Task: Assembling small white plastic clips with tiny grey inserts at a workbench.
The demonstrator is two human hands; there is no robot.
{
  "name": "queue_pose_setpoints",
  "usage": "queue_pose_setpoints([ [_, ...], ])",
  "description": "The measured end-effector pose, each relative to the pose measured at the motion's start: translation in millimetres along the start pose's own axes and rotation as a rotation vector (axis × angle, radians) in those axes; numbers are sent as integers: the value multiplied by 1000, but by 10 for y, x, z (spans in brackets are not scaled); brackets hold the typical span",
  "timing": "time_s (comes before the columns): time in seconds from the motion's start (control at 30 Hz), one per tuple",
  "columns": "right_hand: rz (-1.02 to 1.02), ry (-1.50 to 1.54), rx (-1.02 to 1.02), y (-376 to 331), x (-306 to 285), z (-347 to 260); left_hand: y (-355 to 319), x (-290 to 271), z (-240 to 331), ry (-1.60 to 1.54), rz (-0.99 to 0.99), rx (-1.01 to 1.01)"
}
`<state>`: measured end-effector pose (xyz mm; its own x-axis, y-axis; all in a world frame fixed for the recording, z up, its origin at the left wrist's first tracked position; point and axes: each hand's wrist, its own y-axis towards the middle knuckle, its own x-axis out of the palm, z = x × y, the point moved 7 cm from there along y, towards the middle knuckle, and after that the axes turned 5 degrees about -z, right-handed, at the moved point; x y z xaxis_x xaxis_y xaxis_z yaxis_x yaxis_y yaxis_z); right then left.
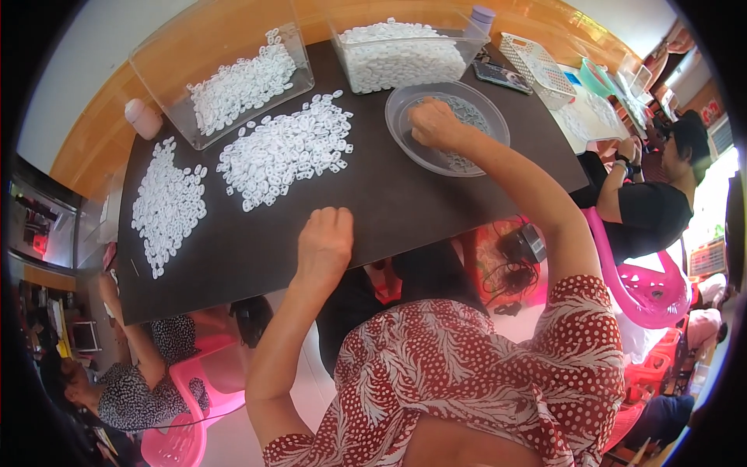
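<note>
Head view: right hand [433, 123] reaches into clear bowl [405, 105].

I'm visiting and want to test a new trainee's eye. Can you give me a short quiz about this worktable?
1. True or false: the right hand reaches into the clear round bowl.
2. Where is the left hand? A) in a clear bin B) closed in a fist on the dark tabletop C) on the white basket
3. How many loose piles of small white pieces lie directly on the tabletop?

Key
1. True.
2. B.
3. Two, one beside the other, in front of the clear bin.
</note>
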<state>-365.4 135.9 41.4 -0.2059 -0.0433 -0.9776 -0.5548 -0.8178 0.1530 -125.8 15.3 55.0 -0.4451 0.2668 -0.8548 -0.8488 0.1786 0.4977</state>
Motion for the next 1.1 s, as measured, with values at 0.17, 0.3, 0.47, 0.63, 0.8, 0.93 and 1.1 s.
queue_pose_setpoints([
  [0.17, 242, 391, 22, -286, -426, -160, -90, -161, -180, -277, 163, -208],
  [0.3, 313, 701, -220, -527, -854, -876, -194, 98, -410, -1215, 152, -801],
  [0.47, 333, 696, -399, -552, -881, -1410, -171, 234, -329, -1284, 200, -812],
  [0.63, 345, 639, -298, -319, -615, -1283, -178, 125, -372, -720, 344, -620],
  [0.8, 340, 704, -146, -455, -497, -1087, -56, -67, 591, -278, 92, -65],
  [0.93, 362, 745, -102, -564, -483, -1009, 2, 269, 799, -275, 156, 127],
  [1.1, 401, 804, -56, -707, -658, -928, 106, 276, 674, -380, 59, 113],
])
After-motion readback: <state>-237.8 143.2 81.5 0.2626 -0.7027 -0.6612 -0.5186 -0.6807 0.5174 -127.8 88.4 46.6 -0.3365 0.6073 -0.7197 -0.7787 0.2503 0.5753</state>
